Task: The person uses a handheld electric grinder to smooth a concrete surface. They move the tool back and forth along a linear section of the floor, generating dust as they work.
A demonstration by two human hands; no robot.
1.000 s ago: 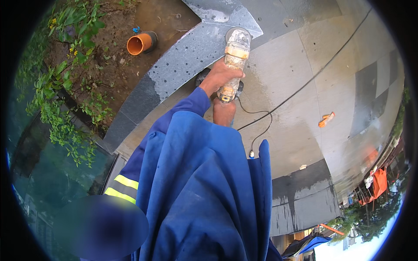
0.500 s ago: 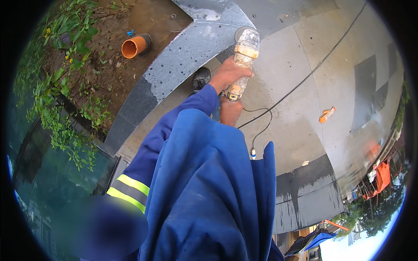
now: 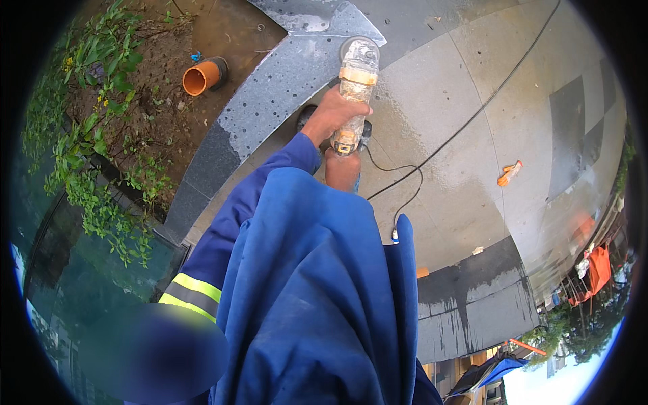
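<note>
My left hand (image 3: 332, 113) is closed around a clear plastic bottle (image 3: 358, 71) with an orange band, held neck-down over wet paving. Its orange cap end (image 3: 345, 143) points toward me. Just below the bottle, my right hand (image 3: 342, 169) shows mostly as a bare wrist; its fingers are hidden behind the bottle and my blue sleeve. A dark tool-like thing (image 3: 365, 135) sits beside the cap, and a black cable (image 3: 472, 115) runs from there to the upper right. Whether my right hand grips the dark thing, I cannot tell.
A speckled grey stone kerb (image 3: 270, 88) curves along a soil bed holding an orange pipe end (image 3: 202, 76) and green plants (image 3: 88, 135). A small orange object (image 3: 509, 172) lies on the wet slabs at right. Dark water (image 3: 74, 283) lies at lower left.
The bottle swung slightly right, then back left, and its far end now sits a little higher in view. My left hand has kept its hold throughout.
</note>
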